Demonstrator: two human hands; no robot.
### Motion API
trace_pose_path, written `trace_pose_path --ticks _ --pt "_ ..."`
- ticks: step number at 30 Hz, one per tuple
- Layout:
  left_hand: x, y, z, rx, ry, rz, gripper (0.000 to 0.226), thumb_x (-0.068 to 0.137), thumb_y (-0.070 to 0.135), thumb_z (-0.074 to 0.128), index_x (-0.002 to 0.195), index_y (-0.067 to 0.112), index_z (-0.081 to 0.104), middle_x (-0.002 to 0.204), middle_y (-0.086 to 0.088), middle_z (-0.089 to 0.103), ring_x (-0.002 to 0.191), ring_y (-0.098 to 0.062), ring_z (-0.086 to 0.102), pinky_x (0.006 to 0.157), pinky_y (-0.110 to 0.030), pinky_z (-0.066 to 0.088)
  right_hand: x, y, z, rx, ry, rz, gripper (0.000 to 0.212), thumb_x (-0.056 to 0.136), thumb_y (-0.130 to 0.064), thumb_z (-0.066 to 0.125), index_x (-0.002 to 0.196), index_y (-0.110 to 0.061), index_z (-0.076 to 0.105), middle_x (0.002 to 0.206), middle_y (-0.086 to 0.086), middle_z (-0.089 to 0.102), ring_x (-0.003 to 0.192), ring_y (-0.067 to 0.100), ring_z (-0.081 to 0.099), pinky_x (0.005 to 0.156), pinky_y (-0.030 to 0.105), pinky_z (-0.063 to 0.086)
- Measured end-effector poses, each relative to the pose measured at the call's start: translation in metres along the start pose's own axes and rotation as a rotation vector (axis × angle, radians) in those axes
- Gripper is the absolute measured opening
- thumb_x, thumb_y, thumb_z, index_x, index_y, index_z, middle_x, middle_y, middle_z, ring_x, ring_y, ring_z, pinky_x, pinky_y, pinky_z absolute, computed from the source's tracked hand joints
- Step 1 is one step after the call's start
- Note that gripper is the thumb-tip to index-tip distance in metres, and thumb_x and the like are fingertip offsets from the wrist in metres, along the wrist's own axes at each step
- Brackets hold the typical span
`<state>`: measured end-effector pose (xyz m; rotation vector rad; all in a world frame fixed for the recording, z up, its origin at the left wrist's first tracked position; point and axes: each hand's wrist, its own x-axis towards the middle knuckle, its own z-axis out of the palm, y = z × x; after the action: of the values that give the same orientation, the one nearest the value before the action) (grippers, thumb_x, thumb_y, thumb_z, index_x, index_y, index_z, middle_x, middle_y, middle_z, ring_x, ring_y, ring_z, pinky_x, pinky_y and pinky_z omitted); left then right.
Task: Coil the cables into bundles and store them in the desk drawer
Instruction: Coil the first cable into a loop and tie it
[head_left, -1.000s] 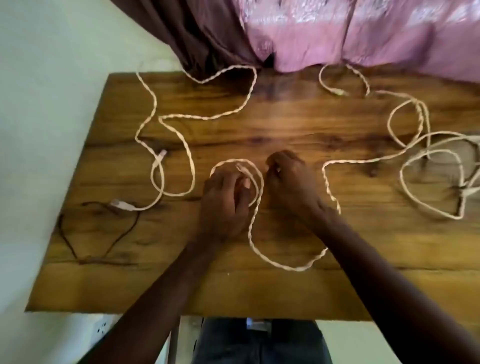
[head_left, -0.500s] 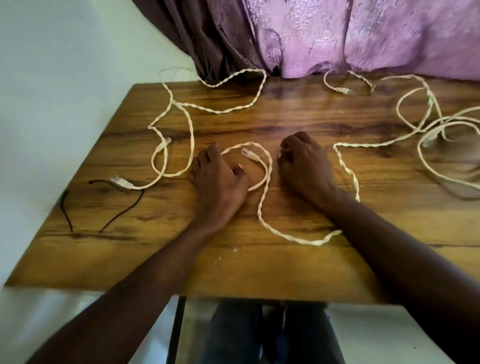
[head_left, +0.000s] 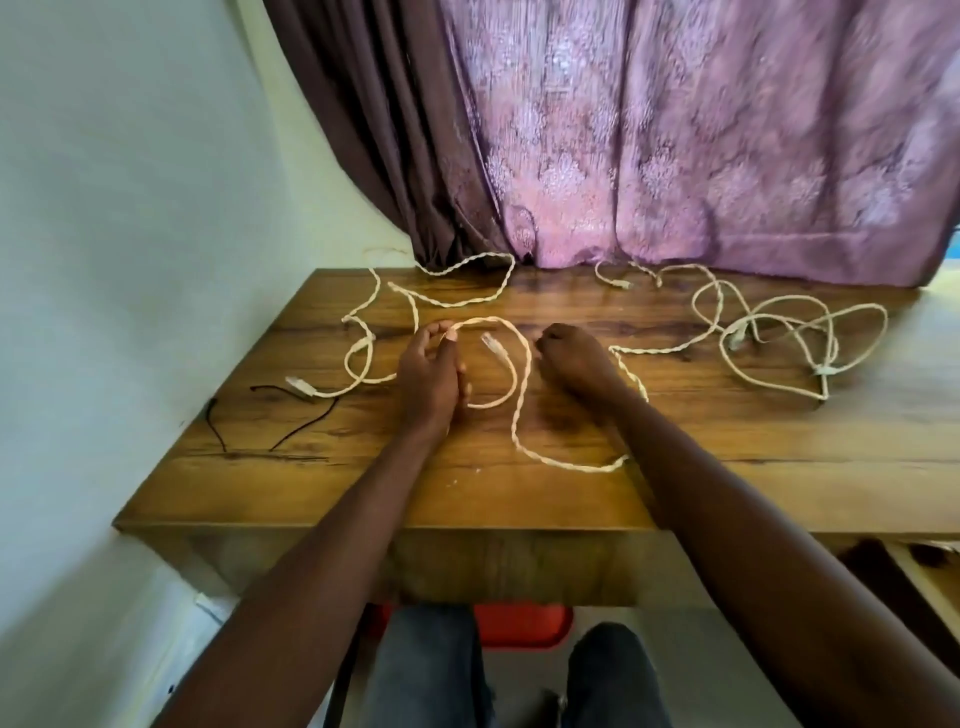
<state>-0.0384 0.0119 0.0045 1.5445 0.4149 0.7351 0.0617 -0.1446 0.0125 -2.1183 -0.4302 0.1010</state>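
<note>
two hands are out over the desk (head_left: 519, 493), and i can read only one of them well. my left hand (head_left: 428, 376) stands on edge with its fingers curled round the near cable (head_left: 519, 364), pinching the top of a loop that arcs right from the fingertips and curves back toward the palm; how many turns sit inside the grip i cannot tell, the palm hides them. a plug (head_left: 491, 344) hangs inside that loop. my right hand (head_left: 569, 358) is balled, knuckles up, its fingers folded under out of sight; the same cable runs close behind its wrist, but whether it holds any of it i cannot tell. from the loop the cable drops toward me, bends right and goes under my right forearm.

a second cable (head_left: 441, 299) wanders across the back left of the desk, ending in a plug (head_left: 301, 387) near the left edge. a tangle (head_left: 779, 332) of loops lies at the right, well apart from my hands; the overlaps make it hard to count strands. a thin dark wire (head_left: 291, 431) lies at the left edge. the curtain (head_left: 675, 145) behind is blurred. below the front edge i see my knees and part of something red (head_left: 519, 626), mostly hidden.
</note>
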Motion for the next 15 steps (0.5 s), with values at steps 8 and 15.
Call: trace_pose_path --ticks 8,15 --pt "0.005 0.003 -0.014 -0.303 -0.197 -0.271 0.017 0.094 0.030 0.065 0.093 0.013 0.062 0.055 0.004 0.048 0.034 -0.006 0.031 0.034 -0.016 0.021 -0.010 -0.033 0.006 0.339 -0.342 -0.051 0.019 0.095 -0.016 0.062 0.108 -0.002 0.064 0.077 0.009 0.063 0.065 0.015 0.056 0.063 0.027 0.047" --pt "0.009 0.008 -0.021 -0.683 -0.436 -0.389 0.018 0.097 0.020 0.054 0.087 0.008 0.062 0.044 0.004 0.041 0.034 -0.009 0.037 0.044 -0.020 0.039 0.002 -0.033 0.001 0.360 -0.083 -0.063 0.024 0.103 -0.019 0.049 0.109 -0.002 0.065 0.083 0.008 0.066 0.063 0.015 0.058 0.060 0.027 0.048"
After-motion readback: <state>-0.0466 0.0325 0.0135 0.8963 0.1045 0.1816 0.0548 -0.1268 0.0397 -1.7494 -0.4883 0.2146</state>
